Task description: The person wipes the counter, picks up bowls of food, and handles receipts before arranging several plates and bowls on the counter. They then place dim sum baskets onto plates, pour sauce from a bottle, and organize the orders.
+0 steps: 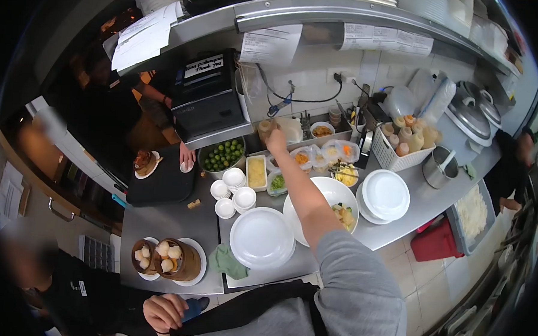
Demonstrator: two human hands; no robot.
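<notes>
My right hand reaches over the counter to the back ledge, its fingers closed round a small brownish container. Below that arm lies a large white bowl with pale pieces and greens in it. Low in the view, my left hand is curled in front of my body beside a blue object; what its fingers hold is hidden. Near the right hand are a bowl of green limes, a tray of yellow food and an orange-filled bowl.
White plates and small bowls stand on the counter. Steamer baskets hold dumplings. At right are a sauce-bottle basket and metal pot. Co-workers stand left and right; one's hand rests by the black tray.
</notes>
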